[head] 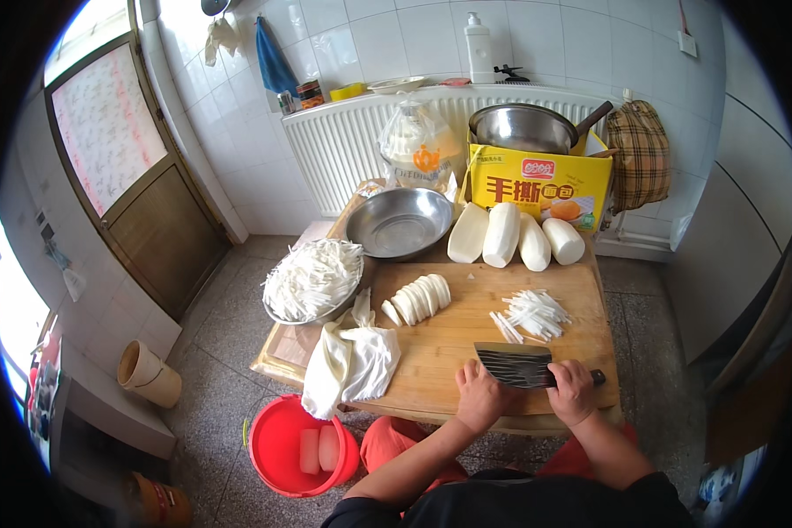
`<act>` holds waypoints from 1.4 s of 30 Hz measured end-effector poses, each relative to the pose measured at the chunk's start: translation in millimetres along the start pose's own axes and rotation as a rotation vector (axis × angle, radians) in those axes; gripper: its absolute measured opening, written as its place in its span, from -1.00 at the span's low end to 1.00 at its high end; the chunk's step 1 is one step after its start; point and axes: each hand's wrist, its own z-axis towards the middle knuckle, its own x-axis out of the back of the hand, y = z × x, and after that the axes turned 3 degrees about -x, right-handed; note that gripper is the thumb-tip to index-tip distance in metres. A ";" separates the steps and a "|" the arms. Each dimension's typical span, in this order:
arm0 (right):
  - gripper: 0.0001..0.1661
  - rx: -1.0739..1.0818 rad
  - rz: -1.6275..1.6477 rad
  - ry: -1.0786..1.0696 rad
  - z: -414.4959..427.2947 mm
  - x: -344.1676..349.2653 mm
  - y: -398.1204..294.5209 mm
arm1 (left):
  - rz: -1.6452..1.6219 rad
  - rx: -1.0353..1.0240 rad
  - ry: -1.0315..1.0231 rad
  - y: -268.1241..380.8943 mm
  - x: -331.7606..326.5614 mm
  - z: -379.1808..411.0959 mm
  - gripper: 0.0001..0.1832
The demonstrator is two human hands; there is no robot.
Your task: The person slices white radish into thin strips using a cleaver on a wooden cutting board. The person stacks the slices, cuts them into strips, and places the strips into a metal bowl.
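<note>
My right hand (571, 394) grips the dark handle of a kitchen cleaver (516, 365), whose black patterned blade lies low over the front of a wooden cutting board (429, 369). My left hand (480, 398) is at the blade's left end, its fingers against or just beside the metal; whether it grips the blade cannot be told. Beyond the cleaver lies a loose pile of white radish strips (536, 315). Left of it, a row of overlapping radish slices (419, 299) leans over on the board. A white cloth (353, 360) hangs over the board's front left edge.
A bowl heaped with radish strips (313, 280) stands at the left, beside an empty steel basin (399, 223). Several peeled radish pieces (500, 235) lie before a yellow carton (538, 175) with a steel pan (523, 129) on top. A red bucket (274, 445) holding white pieces stands on the floor.
</note>
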 end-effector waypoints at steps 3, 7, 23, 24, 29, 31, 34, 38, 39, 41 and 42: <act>-0.66 0.002 0.004 0.006 0.1 0.0 0.5 | 0.118 -0.018 0.050 4.7 -4.7 -1.9 -0.63; -0.67 0.010 0.011 0.025 2.3 -0.1 -1.0 | 0.015 -0.059 -0.040 1.0 -7.2 -2.0 -0.62; -0.67 0.003 0.007 0.017 2.1 -1.9 -1.8 | 0.001 -0.204 -0.039 -5.6 -10.0 0.9 -0.70; -0.64 -0.007 0.014 0.006 1.7 -1.6 -2.1 | -0.002 -0.210 -0.018 -5.8 -11.0 0.4 -0.69; -0.57 -0.039 0.040 -0.039 1.9 4.1 -3.7 | -0.062 -0.236 -0.042 -15.4 -9.6 -3.8 -0.67; -0.60 -0.040 0.028 -0.078 1.8 4.9 2.4 | -0.053 -0.246 0.039 -12.6 3.0 -8.1 -0.65; -0.79 -0.098 0.100 -0.105 21.6 12.8 3.4 | -0.253 -0.347 0.161 -25.0 13.7 -7.2 -0.70; -0.86 -0.246 0.181 -0.315 53.9 32.8 -8.5 | -0.258 -0.390 0.084 -24.4 20.8 -11.8 -0.73; -0.84 -0.265 0.182 -0.381 59.4 32.8 -9.4 | -0.257 -0.391 0.094 -24.8 20.3 -11.7 -0.72; -0.81 -0.280 0.164 -0.493 67.1 34.2 -11.2 | -0.252 -0.388 0.117 -26.3 18.8 -15.0 -0.70; -0.81 -0.284 0.145 -0.545 65.3 34.0 -14.3 | -0.226 -0.398 0.126 -27.1 19.3 -15.1 -0.70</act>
